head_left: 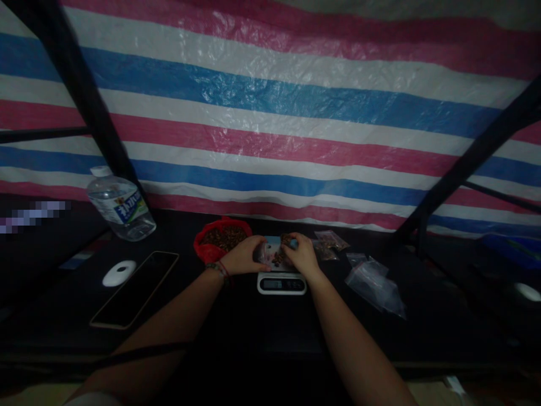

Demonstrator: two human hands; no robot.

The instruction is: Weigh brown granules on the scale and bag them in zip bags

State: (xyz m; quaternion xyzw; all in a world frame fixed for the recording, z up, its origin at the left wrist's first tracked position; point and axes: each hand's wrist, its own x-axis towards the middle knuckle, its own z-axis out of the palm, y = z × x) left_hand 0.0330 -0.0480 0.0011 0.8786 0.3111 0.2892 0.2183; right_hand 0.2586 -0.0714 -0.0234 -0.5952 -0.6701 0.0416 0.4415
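Observation:
A small white digital scale (282,292) lies on the dark table in front of me, its display facing me. My left hand (242,256) curls its thumb and fingers around a clear plastic bag (261,254) over the left side of the scale's plate. On the plate's right side, my right hand (303,256) has its fingers closed on small brown pieces (286,239). More loose brown pieces (277,259) lie between the hands. Just behind my left hand is a red container (202,252) filled with similar brown pieces. The dim light blurs fine detail.
Filled small bags (327,248) and flat zip bags (376,285) lie to the right. To the left are a phone (137,290), a white oval object (119,273) and a water bottle (120,206). Dark metal bars (456,172) and a striped sheet (270,135) stand around the table.

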